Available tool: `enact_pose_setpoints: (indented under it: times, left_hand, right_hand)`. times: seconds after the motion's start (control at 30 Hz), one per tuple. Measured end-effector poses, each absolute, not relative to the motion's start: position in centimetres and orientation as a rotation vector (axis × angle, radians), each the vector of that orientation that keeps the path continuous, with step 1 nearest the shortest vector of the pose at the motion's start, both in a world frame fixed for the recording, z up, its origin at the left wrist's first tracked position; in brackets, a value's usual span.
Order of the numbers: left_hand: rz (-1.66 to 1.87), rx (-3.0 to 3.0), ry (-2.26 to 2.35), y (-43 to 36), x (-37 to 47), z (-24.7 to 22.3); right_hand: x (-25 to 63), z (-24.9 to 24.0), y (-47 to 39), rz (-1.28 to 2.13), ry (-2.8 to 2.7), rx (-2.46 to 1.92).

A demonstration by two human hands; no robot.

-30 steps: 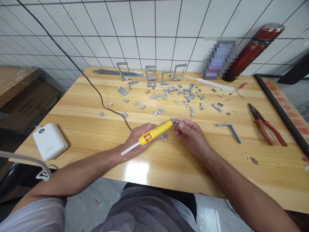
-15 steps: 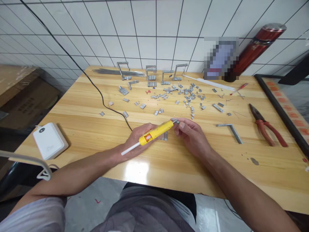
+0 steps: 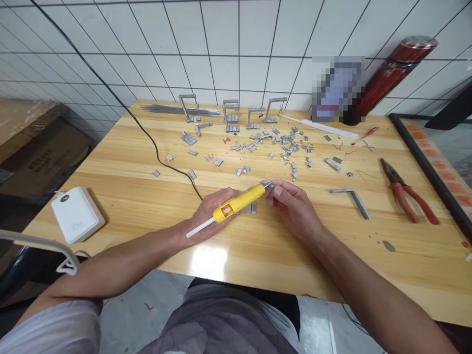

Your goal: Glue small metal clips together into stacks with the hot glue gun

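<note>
My left hand (image 3: 212, 209) is closed around a yellow glue gun (image 3: 239, 202), with a clear glue stick (image 3: 200, 227) poking out of its rear. The gun's metal nozzle points right and meets a small grey piece (image 3: 270, 186). That piece is pinched between the thumb and fingers of my right hand (image 3: 293, 202). Under the gun, partly covered by it, a flat grey block (image 3: 252, 207) lies on the wooden table (image 3: 129, 196). Whether glue is on the small piece cannot be made out.
Many small grey pieces (image 3: 291, 145) lie scattered behind my hands, with bent grey stands (image 3: 189, 108) near the wall. Red-handled pliers (image 3: 403, 194) and an L-shaped piece (image 3: 356, 199) are at right. At left are a white power bank (image 3: 77, 215) and a black cable (image 3: 157, 150).
</note>
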State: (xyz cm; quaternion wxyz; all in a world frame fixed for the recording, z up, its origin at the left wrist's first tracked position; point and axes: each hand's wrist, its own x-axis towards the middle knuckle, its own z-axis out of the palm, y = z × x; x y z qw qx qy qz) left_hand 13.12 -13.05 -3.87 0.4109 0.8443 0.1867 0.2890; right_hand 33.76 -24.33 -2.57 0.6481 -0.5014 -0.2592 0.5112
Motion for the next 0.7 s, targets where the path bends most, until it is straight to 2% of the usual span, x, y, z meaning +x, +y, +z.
enact_pose_setpoints:
  times: [0.7]
  left_hand:
    - [0.718, 2.106, 0.463, -13.16, 13.00, -3.93]
  right_hand:
    - [33.76, -2.54, -24.32, 1.155, -0.601, -1.154]
